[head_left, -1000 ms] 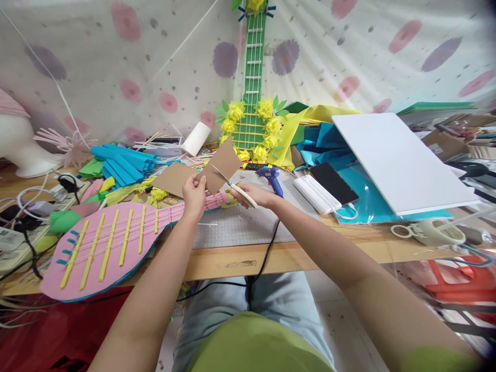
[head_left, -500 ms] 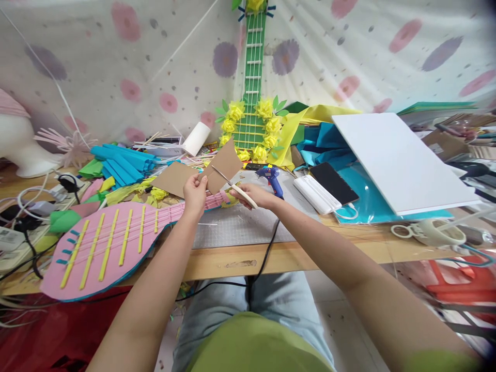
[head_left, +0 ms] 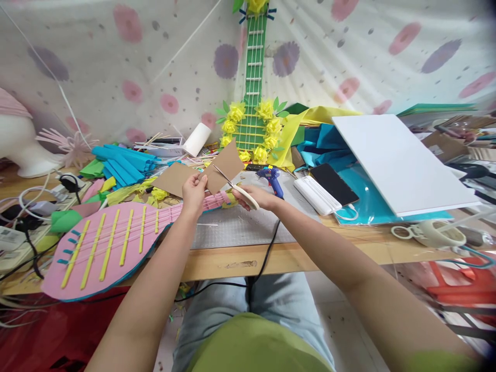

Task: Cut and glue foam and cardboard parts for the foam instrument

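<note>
My left hand is closed on a piece of brown cardboard, holding it up above the bench. In my right hand is a pair of scissors with cream handles; its blades lie across the cardboard's lower part. A second flap of brown cardboard shows to the left of my left hand; whether it joins the held piece I cannot tell. Below my hands lies a pink paper guitar with yellow strips, its neck reaching under the cardboard. A blue glue gun rests just beyond my right hand.
A green guitar with yellow flowers leans at the back. On the right are a white power bank, a black phone and a white board. Blue paper rolls lie left. A black cord hangs over the table edge.
Both hands stay nearly in place. The scissors have shifted very slightly against the cardboard; the whole view has moved a little.
</note>
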Demonstrator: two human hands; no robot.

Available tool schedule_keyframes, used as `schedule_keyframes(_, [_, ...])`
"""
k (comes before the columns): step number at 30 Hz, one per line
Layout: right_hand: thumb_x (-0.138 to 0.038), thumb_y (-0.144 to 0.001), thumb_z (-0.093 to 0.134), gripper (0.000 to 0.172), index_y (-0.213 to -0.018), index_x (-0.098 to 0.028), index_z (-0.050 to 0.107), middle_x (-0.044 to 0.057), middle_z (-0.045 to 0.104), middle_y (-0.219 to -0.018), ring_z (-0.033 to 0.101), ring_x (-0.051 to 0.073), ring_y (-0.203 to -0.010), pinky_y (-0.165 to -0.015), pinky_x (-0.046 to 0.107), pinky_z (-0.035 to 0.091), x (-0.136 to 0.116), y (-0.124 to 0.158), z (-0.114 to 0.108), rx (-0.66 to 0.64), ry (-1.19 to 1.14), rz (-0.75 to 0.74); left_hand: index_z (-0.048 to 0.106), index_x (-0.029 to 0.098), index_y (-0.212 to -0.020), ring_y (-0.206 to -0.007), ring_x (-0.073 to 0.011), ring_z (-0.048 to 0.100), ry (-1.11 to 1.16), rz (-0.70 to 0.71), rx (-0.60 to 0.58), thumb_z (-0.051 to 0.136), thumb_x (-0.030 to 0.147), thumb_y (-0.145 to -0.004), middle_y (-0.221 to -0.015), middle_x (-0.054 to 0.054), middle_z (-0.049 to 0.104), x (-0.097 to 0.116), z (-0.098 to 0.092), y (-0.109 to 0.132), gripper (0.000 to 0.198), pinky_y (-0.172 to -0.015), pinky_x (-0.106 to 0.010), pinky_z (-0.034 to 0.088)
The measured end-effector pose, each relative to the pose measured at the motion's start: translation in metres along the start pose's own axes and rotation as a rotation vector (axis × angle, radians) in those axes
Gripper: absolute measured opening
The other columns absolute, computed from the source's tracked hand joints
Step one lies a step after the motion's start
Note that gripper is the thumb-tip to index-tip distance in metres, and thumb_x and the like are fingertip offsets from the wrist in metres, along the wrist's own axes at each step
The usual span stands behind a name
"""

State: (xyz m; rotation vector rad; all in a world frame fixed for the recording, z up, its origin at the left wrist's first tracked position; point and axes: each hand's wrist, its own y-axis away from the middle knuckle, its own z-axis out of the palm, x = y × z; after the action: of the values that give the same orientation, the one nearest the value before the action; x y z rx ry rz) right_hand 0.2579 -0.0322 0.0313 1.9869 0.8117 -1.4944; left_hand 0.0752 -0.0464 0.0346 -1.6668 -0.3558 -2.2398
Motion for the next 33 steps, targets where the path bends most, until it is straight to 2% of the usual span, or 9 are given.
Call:
schedule_keyframes(7, [-0.064,-0.074,0.049,0.048,-0.064,-0.019,0.037,-0.007,0.037,-0.049,0.039,0.005,-0.039,-0.038,0.020,0.033,0.003,-0.006,-0.002,0.030,-0.028,0.020,0.054,0.014,-0.083,-0.053,-0.0100,0.056,-0.049,-0.022,-0.049,0.056,0.017,-0.070,-0.062,0.003,0.057,0.005,0.005,0.009,0.014,-0.056,-0.028,0.051])
schedule_keyframes(12, [-0.066,-0.070,0.053,0.050,-0.064,-0.019,0.038,-0.007,0.039,-0.047,0.039,0.005,-0.037,-0.035,0.019,0.033,0.002,-0.005,-0.001,0.109,-0.008,0.062,0.054,0.014,-0.084,-0.055,-0.0097,0.057,-0.061,-0.038,-0.066,0.056,0.017,-0.070,-0.067,0.001,0.059,0.005,0.007,0.008,0.014,-0.052,-0.024,0.049])
schedule_keyframes(16, [-0.065,-0.069,0.056,0.049,-0.060,-0.019,0.039,-0.006,0.039,-0.043,0.038,0.006,-0.034,-0.033,0.020,0.031,-0.006,-0.009,-0.005,0.199,0.033,0.097,0.055,0.014,-0.083,-0.059,-0.0106,0.058,-0.103,-0.034,-0.051,0.055,0.017,-0.071,-0.068,0.000,0.059,0.007,0.014,-0.004,0.013,-0.054,-0.025,0.050])
schedule_keyframes(20, [-0.064,-0.067,0.058,0.049,-0.060,-0.018,0.041,-0.006,0.039,-0.043,0.036,0.005,-0.034,-0.033,0.020,0.031,-0.018,-0.023,-0.016,0.238,-0.020,0.102,0.054,0.014,-0.085,-0.059,-0.0108,0.058,-0.179,0.013,-0.007,0.054,0.016,-0.072,-0.068,0.001,0.059,0.017,0.019,-0.024,0.013,-0.059,-0.028,0.052])
schedule_keyframes(25, [-0.062,-0.071,0.056,0.045,-0.069,-0.018,0.045,-0.006,0.039,-0.045,0.037,0.006,-0.037,-0.037,0.020,0.034,-0.023,-0.033,-0.027,0.351,-0.096,0.107,0.051,0.015,-0.094,-0.067,-0.0147,0.061,-0.289,0.106,-0.029,0.062,0.013,-0.062,-0.081,-0.003,0.063,0.021,0.005,-0.043,0.034,-0.060,-0.031,0.052])
schedule_keyframes(27, [-0.062,-0.072,0.054,0.044,-0.070,-0.018,0.047,-0.005,0.041,-0.046,0.039,0.007,-0.039,-0.040,0.021,0.035,-0.026,-0.031,-0.029,0.391,-0.041,0.119,0.053,0.015,-0.094,-0.071,-0.0170,0.062,-0.345,0.121,-0.066,0.067,0.015,-0.057,-0.080,-0.003,0.063,0.017,-0.004,-0.047,0.040,-0.063,-0.032,0.051])
schedule_keyframes(30, [-0.059,-0.069,0.059,0.044,-0.072,-0.016,0.053,-0.001,0.050,-0.054,0.046,0.010,-0.049,-0.048,0.024,0.037,-0.036,-0.021,-0.037,0.487,0.215,0.144,0.055,0.015,-0.092,-0.074,-0.0182,0.063,-0.397,0.148,-0.113,0.074,0.023,-0.051,-0.079,-0.003,0.064,0.011,-0.013,-0.048,0.046,-0.066,-0.031,0.050])
schedule_keyframes(33, [-0.055,-0.065,0.063,0.042,-0.078,-0.015,0.059,0.003,0.058,-0.071,0.052,0.014,-0.063,-0.057,0.026,0.038,-0.049,-0.006,-0.059,0.615,0.475,0.130,0.057,0.015,-0.091,-0.075,-0.0180,0.062,-0.422,0.171,-0.167,0.075,0.030,-0.049,-0.082,-0.004,0.065,0.010,-0.016,-0.046,0.047,-0.066,-0.029,0.049])
